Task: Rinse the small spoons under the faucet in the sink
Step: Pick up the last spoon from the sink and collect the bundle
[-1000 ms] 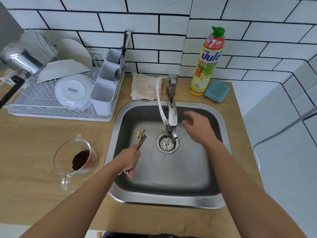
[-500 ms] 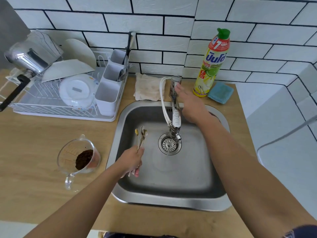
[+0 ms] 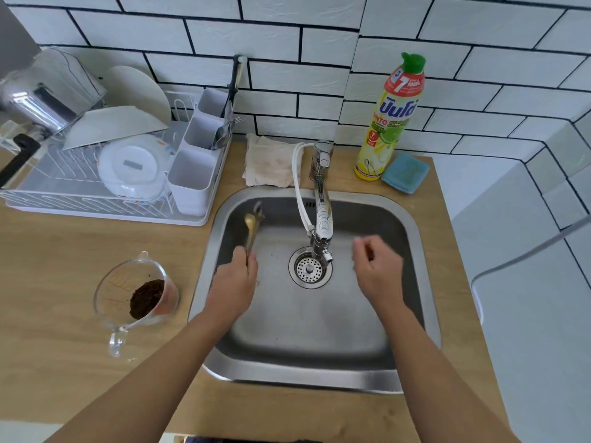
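Note:
My left hand (image 3: 235, 279) grips a bunch of small spoons (image 3: 251, 223) by their handles, bowls pointing away from me, over the left side of the steel sink (image 3: 412, 219). One spoon is gold, the others silver and blurred. The chrome faucet (image 3: 321, 206) reaches out over the drain (image 3: 309, 267); I see no water stream. My right hand (image 3: 377, 266) hovers over the sink to the right of the faucet spout, fingers loosely curled and holding nothing.
A dish rack (image 3: 105, 180) with plates and a cutlery holder stands left of the sink. A measuring jug (image 3: 136, 298) with dark grounds sits on the wooden counter. Behind the sink are a folded cloth (image 3: 270, 161), a dish soap bottle (image 3: 391, 119) and a blue sponge (image 3: 405, 173).
My right hand left the faucet handle and came back down over the sink's right side. My left hand lifted the spoons further back along the left wall.

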{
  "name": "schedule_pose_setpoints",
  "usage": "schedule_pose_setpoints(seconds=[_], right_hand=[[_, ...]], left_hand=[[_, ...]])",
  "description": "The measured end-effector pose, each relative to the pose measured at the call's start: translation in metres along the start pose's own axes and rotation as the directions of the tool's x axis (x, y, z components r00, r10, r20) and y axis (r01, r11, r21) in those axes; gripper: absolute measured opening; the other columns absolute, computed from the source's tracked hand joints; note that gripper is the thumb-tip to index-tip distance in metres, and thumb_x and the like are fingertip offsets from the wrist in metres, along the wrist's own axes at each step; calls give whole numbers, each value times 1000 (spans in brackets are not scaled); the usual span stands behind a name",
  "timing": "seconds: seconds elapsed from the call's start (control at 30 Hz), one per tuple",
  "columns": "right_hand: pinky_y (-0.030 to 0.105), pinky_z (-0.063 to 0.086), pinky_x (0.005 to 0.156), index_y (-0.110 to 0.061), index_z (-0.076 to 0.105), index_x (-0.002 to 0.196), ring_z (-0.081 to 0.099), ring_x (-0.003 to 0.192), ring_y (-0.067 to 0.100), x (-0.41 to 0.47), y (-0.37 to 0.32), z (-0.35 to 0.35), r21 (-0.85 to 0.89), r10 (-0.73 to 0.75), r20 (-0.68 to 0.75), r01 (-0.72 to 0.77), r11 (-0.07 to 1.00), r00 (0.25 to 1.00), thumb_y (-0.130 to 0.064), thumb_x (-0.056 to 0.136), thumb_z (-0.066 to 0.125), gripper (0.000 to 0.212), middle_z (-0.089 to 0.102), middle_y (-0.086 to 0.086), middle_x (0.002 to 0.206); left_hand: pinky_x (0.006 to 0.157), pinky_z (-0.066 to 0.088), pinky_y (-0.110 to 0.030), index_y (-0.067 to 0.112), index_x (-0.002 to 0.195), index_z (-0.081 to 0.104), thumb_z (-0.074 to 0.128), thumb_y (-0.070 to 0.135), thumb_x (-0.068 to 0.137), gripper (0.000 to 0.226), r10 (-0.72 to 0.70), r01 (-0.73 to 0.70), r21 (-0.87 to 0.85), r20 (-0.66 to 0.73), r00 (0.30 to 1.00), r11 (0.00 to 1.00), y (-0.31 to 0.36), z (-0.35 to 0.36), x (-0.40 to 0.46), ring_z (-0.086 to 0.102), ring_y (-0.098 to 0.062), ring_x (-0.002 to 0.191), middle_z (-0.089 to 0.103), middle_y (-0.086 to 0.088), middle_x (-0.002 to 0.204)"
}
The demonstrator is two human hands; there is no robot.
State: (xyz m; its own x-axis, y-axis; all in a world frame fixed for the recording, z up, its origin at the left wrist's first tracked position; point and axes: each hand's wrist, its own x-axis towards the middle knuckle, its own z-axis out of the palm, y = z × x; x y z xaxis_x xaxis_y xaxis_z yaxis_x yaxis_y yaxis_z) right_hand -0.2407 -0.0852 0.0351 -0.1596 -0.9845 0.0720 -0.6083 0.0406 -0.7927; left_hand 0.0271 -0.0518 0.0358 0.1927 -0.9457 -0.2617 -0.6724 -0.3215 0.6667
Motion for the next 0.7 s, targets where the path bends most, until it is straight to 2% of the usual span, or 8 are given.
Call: schedule_pose_setpoints(seconds=[0.07,0.13,0.2,0.27,0.37,0.5,0.63,0.7], right_hand=[[38,55,84,-10,66,115,71,97,25,-14,12,6,-372,298,482,-115,921,824,-31,98,63,28,74,13,105],[43,56,91,-12,61,126,68,106,31,-22,15,9,-490,429,555,-137,861,713,-35,93,72,42,70,10,117],[38,54,73,-18,62,96,66,84,25,-16,6,9,-325,280,372,-158,932,885,-32,89,76,21,68,2,91],[34,40,58,-23,46,72,50,65,15,-10,-4,10,-201,59,139,-30,979,989,-16,86,74,32,53,-4,71],[33,37,59,-19,44,69,45,65,18,-11,-9,7,-115,-66,24,68,991,998,4,81,66,34,48,-2,70],[33,49,71,-17,63,91,64,89,29,-18,9,6,-489,298,452,-46,871,840,-16,88,67,6,69,6,97],[31,40,57,-23,49,78,54,68,14,-21,9,11,-231,45,94,-22,973,994,-18,88,71,24,55,-9,76],[32,46,67,-20,57,90,61,81,15,-21,13,10,-180,1,96,16,984,995,-14,88,74,17,60,-4,92]], left_hand=[[66,60,-41,2,94,54,36,22,106,29,-287,223,237,285,914,946,-1,-2,-1,67,-34,64,64,-17,75],[68,51,-35,2,94,57,36,21,106,30,-338,212,354,347,875,911,0,-1,-2,68,-36,78,63,-17,83],[67,51,-36,7,98,53,36,27,107,28,-155,92,283,209,966,955,5,5,-1,67,-33,76,65,-13,85],[62,56,-43,12,95,45,33,36,106,29,31,-35,111,41,999,993,8,8,-5,65,-32,65,63,-10,75],[57,56,-44,11,97,45,35,35,105,27,66,-66,132,6,998,989,8,10,-5,65,-33,61,59,-9,67],[47,46,-24,-2,114,61,41,21,105,31,-319,155,452,314,894,879,1,1,4,59,-18,57,57,-3,73],[60,53,-41,8,104,48,35,31,107,27,29,-39,300,38,999,953,-5,7,2,63,-32,66,64,-13,78],[50,50,-38,10,101,46,37,30,107,23,60,-68,271,37,997,960,-7,9,4,62,-29,58,60,-10,70]])
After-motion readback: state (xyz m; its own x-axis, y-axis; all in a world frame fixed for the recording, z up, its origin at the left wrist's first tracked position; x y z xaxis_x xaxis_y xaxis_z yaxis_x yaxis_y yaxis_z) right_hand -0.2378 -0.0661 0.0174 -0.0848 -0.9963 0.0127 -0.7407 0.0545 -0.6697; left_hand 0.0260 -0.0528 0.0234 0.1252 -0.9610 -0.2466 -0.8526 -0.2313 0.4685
